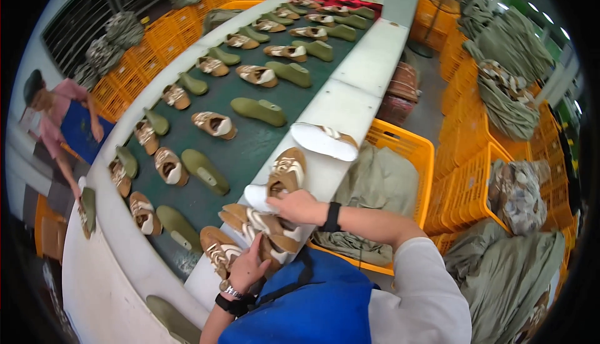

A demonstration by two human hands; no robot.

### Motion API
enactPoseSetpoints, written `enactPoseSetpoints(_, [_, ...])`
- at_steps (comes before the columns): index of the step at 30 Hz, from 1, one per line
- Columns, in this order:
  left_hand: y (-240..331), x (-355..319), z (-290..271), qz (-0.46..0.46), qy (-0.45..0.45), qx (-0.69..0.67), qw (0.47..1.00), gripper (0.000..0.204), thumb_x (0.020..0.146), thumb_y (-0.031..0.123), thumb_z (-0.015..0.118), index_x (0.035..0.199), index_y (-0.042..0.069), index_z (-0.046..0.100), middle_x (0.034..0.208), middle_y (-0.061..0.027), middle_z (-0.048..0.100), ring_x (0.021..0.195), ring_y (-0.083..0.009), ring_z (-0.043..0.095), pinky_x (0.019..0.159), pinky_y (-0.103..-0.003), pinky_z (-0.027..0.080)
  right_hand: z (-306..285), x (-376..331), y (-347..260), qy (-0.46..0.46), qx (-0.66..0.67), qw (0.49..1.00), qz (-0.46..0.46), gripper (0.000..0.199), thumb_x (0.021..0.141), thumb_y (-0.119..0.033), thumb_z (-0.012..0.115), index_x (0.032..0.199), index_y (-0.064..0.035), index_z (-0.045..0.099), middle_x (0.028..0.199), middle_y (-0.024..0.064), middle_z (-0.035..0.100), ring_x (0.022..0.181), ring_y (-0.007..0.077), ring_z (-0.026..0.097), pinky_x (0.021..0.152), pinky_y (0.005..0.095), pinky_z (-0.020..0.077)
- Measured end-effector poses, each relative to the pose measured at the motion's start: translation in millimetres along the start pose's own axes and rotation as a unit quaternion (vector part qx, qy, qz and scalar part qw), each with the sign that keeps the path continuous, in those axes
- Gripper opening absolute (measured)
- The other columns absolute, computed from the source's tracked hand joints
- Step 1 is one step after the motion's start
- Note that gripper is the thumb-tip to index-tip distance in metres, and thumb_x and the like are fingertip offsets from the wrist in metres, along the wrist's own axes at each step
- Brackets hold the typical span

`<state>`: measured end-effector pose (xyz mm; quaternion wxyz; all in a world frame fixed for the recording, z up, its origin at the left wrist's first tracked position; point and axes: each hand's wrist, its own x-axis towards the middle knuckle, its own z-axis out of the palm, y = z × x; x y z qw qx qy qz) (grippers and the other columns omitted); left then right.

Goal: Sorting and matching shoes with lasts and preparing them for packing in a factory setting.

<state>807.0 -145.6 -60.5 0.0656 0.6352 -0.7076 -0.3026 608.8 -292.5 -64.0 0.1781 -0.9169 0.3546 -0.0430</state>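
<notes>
Both hands reach across the desk (350, 109) — the left hand (248, 269) and right hand (299, 206) each closed on a shoe (220, 248). Green lasts (204, 170) line the belt (244, 147) beyond.

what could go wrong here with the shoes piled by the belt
1. The brown shoes are heaped on the narrow white ledge under both hands; a nudge from the right hand could tip one into the orange crate.
2. The white-soled shoe overhangs the ledge edge and might slide off.
3. The left hand sits near the belt; a shoe could be knocked onto it crooked.
</notes>
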Motion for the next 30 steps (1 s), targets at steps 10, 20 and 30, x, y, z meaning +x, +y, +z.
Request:
enactPoseSetpoints(10, [-26,-71,17,0.048,0.231,-0.044,0.971,0.046,0.068,0.014,0.072,0.108,0.002,0.052,0.104,-0.0166,0.053,0.098,-0.0349,0.052,0.083,-0.039,0.044,-44,-47,122,0.027,0.130,0.991,0.005,0.032,0.072,-0.008,0.054,0.103,-0.0107,0.060,0.096,0.0144,0.061,0.086,0.0325,0.059,0.076,0.0395,0.0471])
enactPoseSetpoints(20, [-69,-102,76,-0.052,0.158,0.079,0.983,0.030,0.063,0.028,0.076,0.079,0.008,0.060,0.082,-0.0092,0.061,0.091,-0.0267,0.055,0.084,-0.042,0.040,-11,-31,270,0.075,0.068,0.950,0.295,0.079,0.065,-0.038,0.074,0.128,-0.0005,0.042,0.121,0.0233,0.052,0.112,0.0339,0.051,0.094,0.0365,0.0415])
enactPoseSetpoints(30, [-107,-216,75,-0.290,0.220,0.039,0.931,0.030,0.057,0.022,0.077,0.079,0.010,0.062,0.082,-0.0099,0.061,0.089,-0.0273,0.055,0.088,-0.045,0.036,-74,-24,140,0.264,-0.019,0.906,0.332,0.061,0.073,-0.029,0.069,0.125,-0.0065,0.047,0.120,0.0206,0.055,0.111,0.0309,0.054,0.091,0.0373,0.0438])
